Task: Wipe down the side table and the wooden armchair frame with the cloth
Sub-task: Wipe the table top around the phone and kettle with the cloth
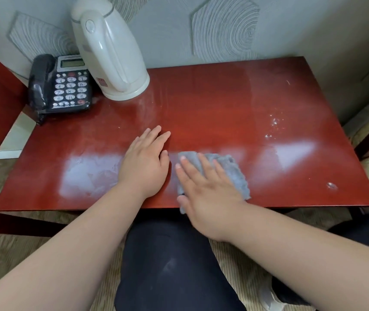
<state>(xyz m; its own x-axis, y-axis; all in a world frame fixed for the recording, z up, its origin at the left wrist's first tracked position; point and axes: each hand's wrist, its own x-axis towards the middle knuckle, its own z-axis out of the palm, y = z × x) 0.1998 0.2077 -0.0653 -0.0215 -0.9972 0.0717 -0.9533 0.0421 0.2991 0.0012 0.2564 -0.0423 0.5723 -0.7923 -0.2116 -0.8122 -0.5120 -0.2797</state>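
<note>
Fingers (206, 167) of the right hand (210, 191) are spread flat on the grey cloth (232, 168) at the side table's (212, 104) near edge, left hand (145, 167) laid flat alongside; the white kettle (111, 52) could be knocked if a stroke is swept too wide.

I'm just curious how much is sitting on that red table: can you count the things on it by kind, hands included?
black telephone: 1
white kettle: 1
grey cloth: 1
hands: 2, the left hand flat on the side table, the right hand pressing on the grey cloth
Total: 5
</note>
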